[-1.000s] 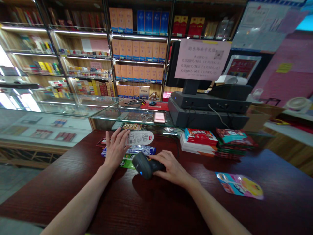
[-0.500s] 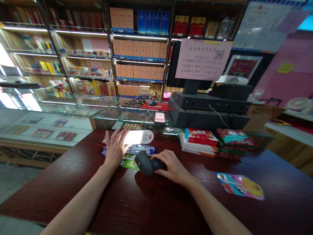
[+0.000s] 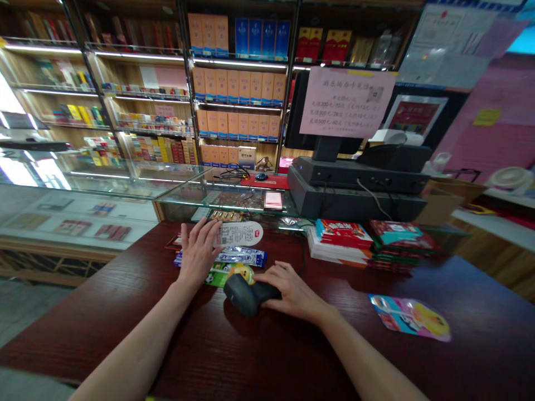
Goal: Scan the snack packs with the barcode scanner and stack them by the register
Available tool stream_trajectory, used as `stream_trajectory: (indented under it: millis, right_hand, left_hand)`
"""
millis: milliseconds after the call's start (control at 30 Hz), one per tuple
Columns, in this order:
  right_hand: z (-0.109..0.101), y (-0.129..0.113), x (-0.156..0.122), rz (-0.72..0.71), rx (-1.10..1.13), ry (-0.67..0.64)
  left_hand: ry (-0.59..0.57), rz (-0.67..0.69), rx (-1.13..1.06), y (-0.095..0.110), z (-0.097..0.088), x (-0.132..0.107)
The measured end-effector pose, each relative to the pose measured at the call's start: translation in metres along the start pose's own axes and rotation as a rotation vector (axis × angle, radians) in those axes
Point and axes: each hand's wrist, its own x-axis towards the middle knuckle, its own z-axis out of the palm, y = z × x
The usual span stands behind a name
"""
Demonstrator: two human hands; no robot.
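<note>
While right fingers (image 3: 272, 274) grip a scanner (image 3: 241, 296), left fingers (image 3: 204, 236) spread over packets (image 3: 246, 256), dark wood counter (image 3: 251, 359), lit shelves (image 3: 137, 55) behind.

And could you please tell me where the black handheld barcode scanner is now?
In the head view, the black handheld barcode scanner is below and slightly left of centre, in the bare right hand, near the green-and-yellow plastic packet.

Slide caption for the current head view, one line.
Left hand over packets, right hand gripping a handheld scanner above a dark tabletop.
</note>
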Motion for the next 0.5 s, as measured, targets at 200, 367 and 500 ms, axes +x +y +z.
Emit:
stream_trajectory:
  millis: [200,367,500]
  right_hand:
    - [0.005,-0.001,0.001,0.002,0.003,-0.004]
    - [0.002,-0.002,0.001,0.019,0.029,-0.009]
    - [-0.008,-0.005,0.000,0.037,0.081,-0.011]
  left_hand:
    - [0.003,-0.009,-0.010,0.000,0.000,-0.001]
    - [0.009,-0.008,-0.032,0.002,-0.001,0.000]
    - [0.008,-0.010,-0.039,0.003,-0.001,0.000]
